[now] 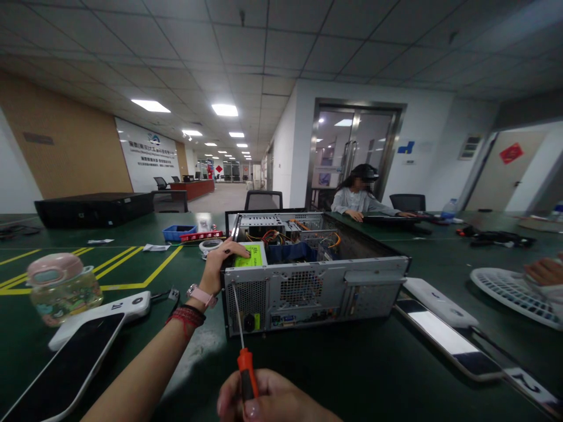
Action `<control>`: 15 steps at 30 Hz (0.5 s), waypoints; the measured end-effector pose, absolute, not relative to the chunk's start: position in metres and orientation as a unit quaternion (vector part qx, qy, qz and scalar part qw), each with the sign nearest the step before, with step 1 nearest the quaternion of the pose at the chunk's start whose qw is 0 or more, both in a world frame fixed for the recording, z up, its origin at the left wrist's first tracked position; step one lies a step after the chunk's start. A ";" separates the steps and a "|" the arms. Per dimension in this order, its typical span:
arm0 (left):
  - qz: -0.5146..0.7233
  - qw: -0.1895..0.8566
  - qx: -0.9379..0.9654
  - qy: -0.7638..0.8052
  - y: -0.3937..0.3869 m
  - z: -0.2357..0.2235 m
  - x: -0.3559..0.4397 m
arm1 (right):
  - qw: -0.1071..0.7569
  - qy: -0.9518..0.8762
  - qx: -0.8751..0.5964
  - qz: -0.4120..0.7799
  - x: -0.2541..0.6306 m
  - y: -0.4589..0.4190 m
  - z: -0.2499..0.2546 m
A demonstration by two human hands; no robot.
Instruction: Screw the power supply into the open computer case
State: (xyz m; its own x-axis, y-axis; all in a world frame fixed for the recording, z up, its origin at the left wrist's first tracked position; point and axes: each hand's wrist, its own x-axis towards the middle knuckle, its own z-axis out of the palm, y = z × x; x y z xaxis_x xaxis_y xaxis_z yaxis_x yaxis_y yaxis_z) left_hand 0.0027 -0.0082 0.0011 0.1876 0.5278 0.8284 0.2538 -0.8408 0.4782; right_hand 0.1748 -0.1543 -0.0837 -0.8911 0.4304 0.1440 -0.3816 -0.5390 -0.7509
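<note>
An opened desktop computer case [373,305] lies on its side with its metal rear panel facing me. My left hand [222,258] grips its near left corner, thumb lying on the green label of the power supply [253,255]; some of the fingers are hidden behind the case wall. My right hand [272,398] is closed round the orange and black handle of a screwdriver [247,369]. The long shaft slants up, and its tip meets the rear panel near the upper left corner, above the perforated grille. Coloured cables [275,237] show inside the case.
To the left are a phone [73,363], a white power bank [105,316] and a drink bottle [65,290]. Behind them stand a blue tray [179,233] and a black case [94,209]. Another phone [448,337] and a fan [510,293] lie right. A person [363,196] sits opposite.
</note>
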 end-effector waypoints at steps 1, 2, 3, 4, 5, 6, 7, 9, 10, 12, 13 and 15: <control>0.583 0.119 0.761 0.258 -0.009 0.001 0.003 | 0.228 -0.425 -0.037 0.875 0.173 -0.153 -0.087; 0.584 0.120 0.760 0.259 -0.009 0.001 0.003 | 0.224 -0.431 -0.044 0.873 0.171 -0.152 -0.090; 0.583 0.120 0.760 0.261 -0.010 0.001 0.004 | 0.221 -0.438 -0.052 0.870 0.169 -0.151 -0.092; 0.583 0.120 0.759 0.262 -0.010 0.001 0.004 | 0.223 -0.445 -0.060 0.865 0.169 -0.151 -0.095; 0.583 0.119 0.759 0.264 -0.010 0.001 0.004 | 0.226 -0.452 -0.069 0.860 0.168 -0.151 -0.096; 0.582 0.117 0.759 0.266 -0.010 0.002 0.003 | 0.228 -0.460 -0.075 0.855 0.169 -0.151 -0.097; 0.582 0.115 0.759 0.268 -0.010 0.002 0.003 | 0.227 -0.468 -0.081 0.850 0.169 -0.151 -0.098; 0.582 0.112 0.760 0.268 -0.011 0.003 0.004 | 0.216 -0.478 -0.092 0.846 0.169 -0.149 -0.099; 0.584 0.111 0.759 0.266 -0.011 0.003 0.004 | 0.211 -0.480 -0.097 0.846 0.169 -0.148 -0.098; 0.587 0.112 0.758 0.262 -0.012 0.004 0.004 | 0.212 -0.476 -0.095 0.848 0.167 -0.147 -0.095; 0.588 0.114 0.757 0.260 -0.012 0.005 0.004 | 0.216 -0.471 -0.087 0.851 0.166 -0.147 -0.093; 0.588 0.117 0.758 0.257 -0.012 0.005 0.004 | 0.218 -0.463 -0.062 0.857 0.166 -0.149 -0.089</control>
State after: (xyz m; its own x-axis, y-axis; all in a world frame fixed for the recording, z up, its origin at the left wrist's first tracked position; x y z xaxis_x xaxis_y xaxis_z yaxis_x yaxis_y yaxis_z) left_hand 0.0045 -0.0121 0.0049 0.1765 0.5270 0.8313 0.2507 -0.8408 0.4798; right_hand 0.1660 -0.1486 -0.0887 -0.8969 0.4317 0.0958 -0.3169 -0.4764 -0.8202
